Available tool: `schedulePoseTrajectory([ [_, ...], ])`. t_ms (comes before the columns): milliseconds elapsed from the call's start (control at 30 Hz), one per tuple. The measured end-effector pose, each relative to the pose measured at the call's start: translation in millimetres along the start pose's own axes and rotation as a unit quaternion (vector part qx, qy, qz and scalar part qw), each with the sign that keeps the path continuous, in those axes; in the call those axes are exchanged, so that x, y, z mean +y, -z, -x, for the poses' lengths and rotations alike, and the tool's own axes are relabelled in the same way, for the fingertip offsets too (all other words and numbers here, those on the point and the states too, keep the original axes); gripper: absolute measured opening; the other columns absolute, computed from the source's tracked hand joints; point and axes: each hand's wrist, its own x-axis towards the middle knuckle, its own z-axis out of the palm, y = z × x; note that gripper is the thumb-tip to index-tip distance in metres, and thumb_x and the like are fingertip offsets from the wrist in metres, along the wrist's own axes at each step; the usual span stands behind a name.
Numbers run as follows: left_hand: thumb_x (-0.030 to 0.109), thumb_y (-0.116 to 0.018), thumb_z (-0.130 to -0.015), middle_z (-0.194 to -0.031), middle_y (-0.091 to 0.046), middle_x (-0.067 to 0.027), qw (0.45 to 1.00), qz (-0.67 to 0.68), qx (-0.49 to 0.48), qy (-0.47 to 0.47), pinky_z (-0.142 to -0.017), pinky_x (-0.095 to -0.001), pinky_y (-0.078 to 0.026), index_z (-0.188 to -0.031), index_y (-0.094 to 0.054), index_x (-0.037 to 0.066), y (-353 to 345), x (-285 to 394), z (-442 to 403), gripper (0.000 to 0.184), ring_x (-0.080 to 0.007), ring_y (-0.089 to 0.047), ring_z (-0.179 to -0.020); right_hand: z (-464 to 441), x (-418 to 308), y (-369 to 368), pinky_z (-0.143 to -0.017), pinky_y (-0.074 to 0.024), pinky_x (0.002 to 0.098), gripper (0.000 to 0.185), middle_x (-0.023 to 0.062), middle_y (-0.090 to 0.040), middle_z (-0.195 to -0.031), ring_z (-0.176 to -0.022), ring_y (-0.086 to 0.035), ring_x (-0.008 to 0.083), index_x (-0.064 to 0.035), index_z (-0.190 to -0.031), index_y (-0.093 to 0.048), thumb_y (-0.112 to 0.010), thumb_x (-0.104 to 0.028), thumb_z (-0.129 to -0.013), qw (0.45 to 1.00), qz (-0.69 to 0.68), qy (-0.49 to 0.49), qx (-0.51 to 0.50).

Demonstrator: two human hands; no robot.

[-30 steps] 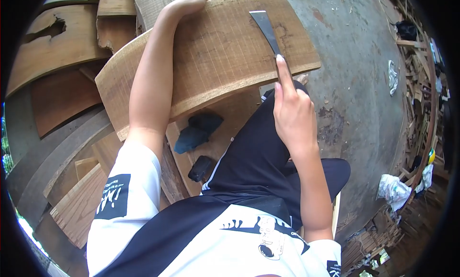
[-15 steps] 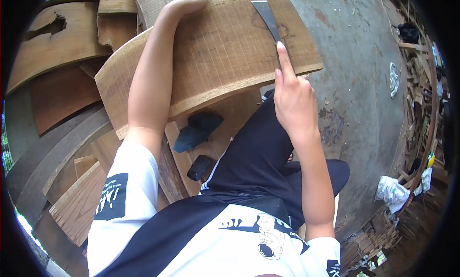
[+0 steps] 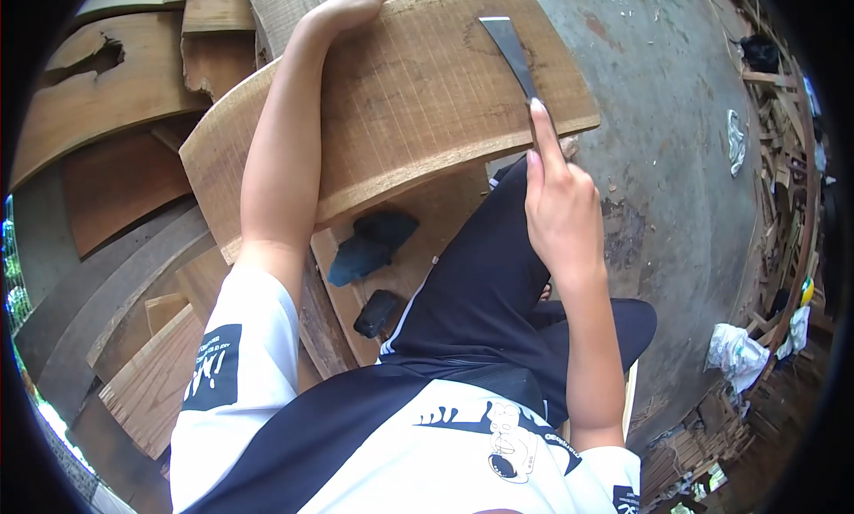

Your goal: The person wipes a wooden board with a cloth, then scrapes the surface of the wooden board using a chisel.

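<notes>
Wood dominates the head view: a broad board (image 3: pixel 427 87) with pale lengthwise edges and fine crosswise lines lies across the upper middle, in front of the person's bent legs. The left arm stretches over its face, and the left hand (image 3: pixel 349 8) is at the far edge, fingers bent together against the wood; whether they grip it or only press there, I cannot tell.

Nearer the board's right end, the right hand (image 3: pixel 565 216) is closed around the handle of a flat-bladed tool (image 3: pixel 509 56), index finger laid straight along it. The dark blade points away from the person, flaring to a wide, bright edge, and overlaps the board's face; whether it touches the wood is unclear.

Below the board's near edge, beside the dark trousers (image 3: pixel 471 291), a crumpled blue cloth (image 3: pixel 369 247) and a small black object (image 3: pixel 380 314) sit near each other on a wooden surface. More slabs are stacked at left, including a curved slab (image 3: pixel 133 91) with a ragged hole. To the right, grey floor (image 3: pixel 676 140) carries a white plastic bag (image 3: pixel 738 356), with wood scraps (image 3: pixel 783 202) heaped along its far side.
</notes>
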Motion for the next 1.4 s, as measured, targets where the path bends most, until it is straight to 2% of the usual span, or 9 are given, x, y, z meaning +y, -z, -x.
schedulePoseTrajectory([
  [167,0.03,-0.042,-0.105,-0.137,-0.064,-0.0176,0.998,0.036,-0.004,0.046,-0.111,-0.0383,-0.041,-0.133,-0.064,0.002,2.2,7.0,4.5,0.045,-0.0295,-0.058,-0.129,-23.5,-5.5,0.5,-0.072,-0.0545,0.0568,0.054,0.0304,-0.065,-0.075,-0.077,-0.069,0.0473,-0.0217,-0.157,-0.037,-0.05,-0.019,-0.105,1.0,0.001,0.01,0.006],
  [267,0.032,-0.042,-0.106,-0.138,-0.064,-0.0175,0.998,-0.036,-0.037,0.028,-0.112,-0.0385,-0.041,-0.132,-0.064,0.0,19.1,71.2,40.7,0.047,-0.0292,-0.059,-0.128,-23.3,-2.6,1.8,-0.07,-0.0605,0.0515,0.058,0.0276,-0.066,-0.073,-0.075,-0.072,0.0431,-0.0207,-0.16,-0.032,-0.051,-0.022,-0.106,0.999,0.033,0.025,-0.001],
  [367,0.031,-0.044,-0.105,-0.138,-0.064,-0.0168,0.997,-0.051,-0.035,0.049,-0.112,-0.0384,-0.041,-0.132,-0.064,-0.001,11.3,70.3,32.8,0.046,-0.0288,-0.059,-0.128,-5.0,7.4,-0.1,-0.071,-0.0605,0.0518,0.058,0.028,-0.067,-0.073,-0.075,-0.072,0.0435,-0.0205,-0.16,-0.032,-0.051,-0.022,-0.106,0.999,0.033,0.008,-0.006],
  [400,0.033,-0.044,-0.103,-0.137,-0.062,-0.023,0.999,-0.041,-0.022,0.001,-0.112,-0.0423,-0.042,-0.127,-0.066,0.0,10.7,69.0,35.1,0.047,-0.038,-0.056,-0.131,-5.9,5.9,-1.0,-0.071,-0.0606,0.0519,0.058,0.0283,-0.067,-0.074,-0.075,-0.072,0.0435,-0.0205,-0.16,-0.032,-0.051,-0.022,-0.106,0.999,0.034,0.014,0.0],
  [867,0.035,-0.046,-0.103,-0.135,-0.063,-0.0238,0.998,-0.012,-0.005,0.068,-0.111,-0.0428,-0.043,-0.128,-0.065,-0.002,8.5,62.4,30.1,0.048,-0.0389,-0.057,-0.13,-9.7,0.6,4.4,-0.069,-0.0609,0.0513,0.055,0.0264,-0.068,-0.075,-0.077,-0.073,0.0424,-0.0199,-0.158,-0.037,-0.052,-0.023,-0.105,0.999,0.036,0.002,0.007],
  [1033,0.035,-0.047,-0.103,-0.134,-0.063,-0.0244,0.996,0.023,0.005,0.087,-0.111,-0.0427,-0.042,-0.128,-0.066,-0.002,10.8,60.8,32.7,0.048,-0.0391,-0.057,-0.13,23.0,19.0,6.6,-0.071,-0.052,0.0583,0.056,0.0312,-0.065,-0.075,-0.078,-0.068,0.0486,-0.0226,-0.157,-0.036,-0.052,-0.018,-0.104,1.0,-0.004,-0.008,-0.005],
  [1100,0.035,-0.047,-0.103,-0.134,-0.064,-0.0245,1.0,-0.021,-0.001,-0.015,-0.111,-0.043,-0.042,-0.128,-0.065,-0.002,3.4,36.5,14.9,0.049,-0.0394,-0.057,-0.13,18.0,13.3,4.3,-0.07,-0.056,0.0554,0.056,0.0287,-0.066,-0.075,-0.078,-0.07,0.0462,-0.0228,-0.158,-0.035,-0.052,-0.02,-0.105,1.0,0.01,-0.011,-0.005],
  [1200,0.034,-0.046,-0.103,-0.135,-0.063,-0.0241,0.999,-0.011,-0.003,0.033,-0.111,-0.0433,-0.042,-0.127,-0.065,-0.003,10.1,64.5,33.3,0.048,-0.0384,-0.057,-0.131,1.8,10.9,2.3,-0.069,-0.0602,0.0522,0.057,0.0261,-0.067,-0.074,-0.078,-0.072,0.0438,-0.0229,-0.159,-0.035,-0.052,-0.023,-0.105,1.0,0.014,-0.009,0.009],
  [1400,0.036,-0.047,-0.104,-0.136,-0.063,-0.0226,0.999,-0.04,-0.01,0.033,-0.111,-0.0404,-0.041,-0.128,-0.063,-0.006,15.4,64.4,30.8,0.051,-0.035,-0.057,-0.13,24.4,23.3,6.6,-0.069,-0.0507,0.0576,0.056,0.0306,-0.064,-0.075,-0.079,-0.068,0.0478,-0.0224,-0.157,-0.037,-0.052,-0.018,-0.104,1.0,0.01,-0.02,0.001],
])
